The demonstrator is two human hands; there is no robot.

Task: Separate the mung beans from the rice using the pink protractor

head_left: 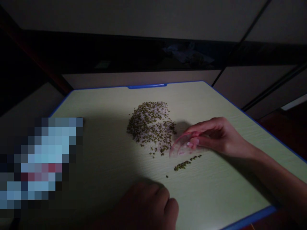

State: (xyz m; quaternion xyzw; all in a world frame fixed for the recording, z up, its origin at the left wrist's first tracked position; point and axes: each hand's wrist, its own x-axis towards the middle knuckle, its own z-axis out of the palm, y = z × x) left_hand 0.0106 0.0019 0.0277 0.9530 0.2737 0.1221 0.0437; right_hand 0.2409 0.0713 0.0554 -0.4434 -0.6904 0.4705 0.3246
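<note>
My right hand [216, 135] grips a clear, pink-tinged round plastic piece [178, 145], perhaps a lid, between thumb and fingers. It is tilted, with its curved edge down near the table, between a large pile of small green beans [151, 123] and a short row of beans [183, 165]. Pale grains or a pale layer show among the beans in the pile; I cannot tell which. One bean [167, 176] lies apart, nearer to me. At the bottom, in shadow, my left hand [153, 204] rests on the table with its fingers curled in; its palm is hidden.
The pale table [107, 166] has a blue edge and a blue handle [147, 86] on its far side. A blurred-out lit rectangle [48, 153] stands at the left. Beyond the far edge is a cabinet front [144, 78] with a dark gap above.
</note>
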